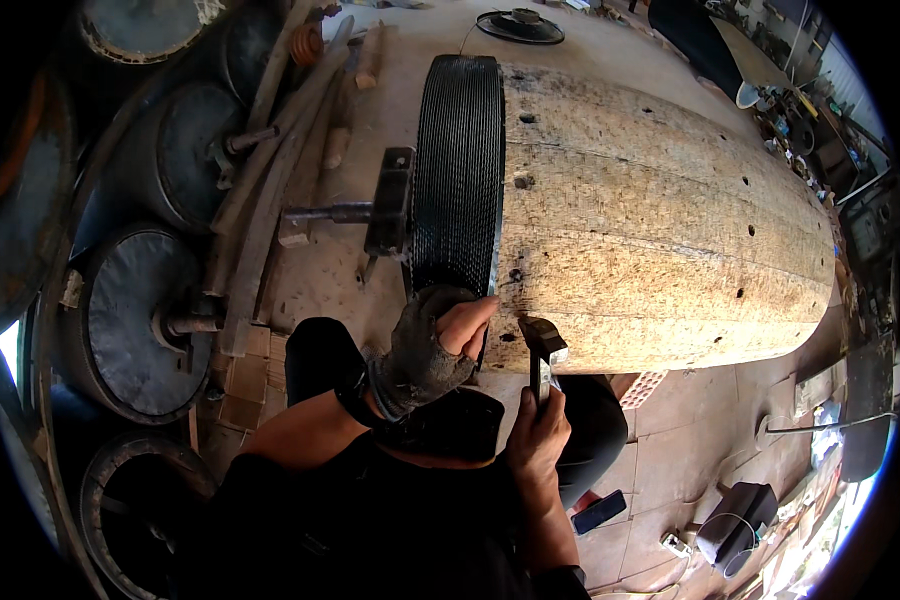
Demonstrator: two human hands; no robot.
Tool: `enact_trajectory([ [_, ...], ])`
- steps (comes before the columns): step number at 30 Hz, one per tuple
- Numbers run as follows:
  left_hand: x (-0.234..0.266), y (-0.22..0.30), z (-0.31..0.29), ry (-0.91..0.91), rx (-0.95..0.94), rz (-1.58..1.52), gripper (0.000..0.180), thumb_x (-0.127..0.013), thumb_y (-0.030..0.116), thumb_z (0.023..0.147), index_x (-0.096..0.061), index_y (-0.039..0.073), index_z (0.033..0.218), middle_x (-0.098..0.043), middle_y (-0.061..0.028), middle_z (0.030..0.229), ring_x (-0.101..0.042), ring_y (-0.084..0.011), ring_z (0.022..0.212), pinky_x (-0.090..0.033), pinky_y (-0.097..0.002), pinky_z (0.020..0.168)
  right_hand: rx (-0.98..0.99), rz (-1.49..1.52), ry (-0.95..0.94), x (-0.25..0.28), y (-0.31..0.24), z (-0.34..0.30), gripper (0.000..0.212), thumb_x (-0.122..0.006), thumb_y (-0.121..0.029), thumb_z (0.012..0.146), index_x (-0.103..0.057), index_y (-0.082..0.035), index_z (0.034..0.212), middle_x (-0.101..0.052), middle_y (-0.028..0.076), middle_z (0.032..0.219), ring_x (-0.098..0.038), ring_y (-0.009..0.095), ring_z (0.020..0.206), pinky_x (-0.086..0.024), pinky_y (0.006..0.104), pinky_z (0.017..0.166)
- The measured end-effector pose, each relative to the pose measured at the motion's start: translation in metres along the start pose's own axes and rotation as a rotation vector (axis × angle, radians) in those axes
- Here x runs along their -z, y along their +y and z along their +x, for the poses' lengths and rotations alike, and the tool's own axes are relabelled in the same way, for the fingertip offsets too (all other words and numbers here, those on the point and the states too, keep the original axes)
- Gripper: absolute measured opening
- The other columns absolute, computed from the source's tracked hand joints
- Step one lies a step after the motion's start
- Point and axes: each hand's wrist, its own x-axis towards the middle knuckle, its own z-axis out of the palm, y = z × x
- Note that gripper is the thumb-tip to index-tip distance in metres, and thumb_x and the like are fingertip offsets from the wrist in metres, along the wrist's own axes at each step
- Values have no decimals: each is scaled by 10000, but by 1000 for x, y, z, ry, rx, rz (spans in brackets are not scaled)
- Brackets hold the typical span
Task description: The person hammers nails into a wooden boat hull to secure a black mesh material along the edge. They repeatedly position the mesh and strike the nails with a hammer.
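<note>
A large wooden drum (660, 220) of planks lies on its side in front of me, dotted with small dark holes. Round its left end runs a band of black, cord-like windings (457, 170). My left hand (425, 350), in a grey fingerless glove, rests at the near edge of this band with its fingers closed; whatever they pinch is hidden. In my right hand (538, 435) is a hammer (543, 350), gripped by the handle, its head close to the drum's near side and right of my left hand. Whether the hammer touches the wood, I cannot tell.
A metal bracket with a shaft (390, 205) stands left of the windings. Wooden beams (270, 210) and several dark round drums (135, 320) line the left side. At the far end lies a black reel (520, 26). A phone (599, 512) is at lower right, near a dark box (738, 525).
</note>
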Motion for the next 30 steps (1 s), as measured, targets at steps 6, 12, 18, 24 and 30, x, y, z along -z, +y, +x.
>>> enact_trajectory([
  [6, 14, 12, 19, -101, 65, 92, 575, -686, -66, 736, -561, 27, 1290, -671, -73, 898, -645, -291, 810, -511, -415, 738, -9, 38, -47, 3, -2, -2, 191, -632, -101, 957, -540, 4, 1086, -628, 223, 740, -632, 427, 626, -495, 462, 547],
  [12, 8, 19, 25, -178, 183, 49, 605, -697, -63, 709, -553, 37, 1288, -658, -71, 891, -645, -271, 802, -513, -414, 735, -23, 79, -41, -1, -4, -5, 161, -607, -135, 981, -556, -1, 1055, -608, 204, 752, -611, 374, 625, -482, 424, 582],
  [18, -3, 22, 26, -127, 187, 127, 701, -736, -32, 693, -488, 31, 1346, -648, -82, 920, -619, -273, 841, -501, -423, 753, 140, 36, -35, 11, -19, 1, 222, -599, -95, 962, -521, 35, 1124, -613, 218, 730, -623, 424, 595, -485, 472, 525],
  [24, -7, 19, 21, -130, 185, 173, 762, -743, -25, 690, -440, 3, 1388, -631, -109, 937, -597, -292, 849, -488, -440, 789, 96, 7, -53, 12, -25, 6, 209, -613, -93, 943, -522, 22, 1091, -610, 216, 705, -616, 434, 589, -486, 475, 519],
  [30, -4, 26, 28, -101, 194, 217, 660, -662, -10, 794, -443, -7, 1416, -629, -158, 970, -597, -332, 832, -493, -429, 765, 60, -36, -83, 15, -23, 9, 206, -595, -83, 954, -526, 30, 1111, -605, 214, 702, -615, 428, 603, -476, 481, 526],
])
